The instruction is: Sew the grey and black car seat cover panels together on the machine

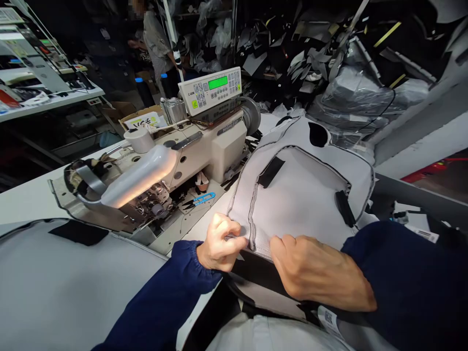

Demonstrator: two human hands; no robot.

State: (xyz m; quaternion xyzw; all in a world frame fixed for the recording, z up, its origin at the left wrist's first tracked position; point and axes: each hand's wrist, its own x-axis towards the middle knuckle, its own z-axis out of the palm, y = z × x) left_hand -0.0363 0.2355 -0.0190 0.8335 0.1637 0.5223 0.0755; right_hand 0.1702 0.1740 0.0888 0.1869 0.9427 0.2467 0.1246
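Observation:
A large light grey padded fabric cover (300, 195) with dark seams and black patches lies to the right of the sewing machine (204, 151). At its near edge my left hand (221, 242) is closed, pinching the fabric beside a dark seam. My right hand (318, 270) is closed on the same edge, a short way to the right, with its fingertips partly hidden. A black band hangs below the edge between both hands. Blue-handled thread snips (201, 200) rest on the machine bed, just beyond my left hand.
Another grey panel (73, 282) with a black patch lies at the left. A control panel (212, 90) with a green screen tops the machine. A person (155, 44) stands in the back. Fabric pieces and plastic-wrapped bundles (358, 97) are piled behind, at the right.

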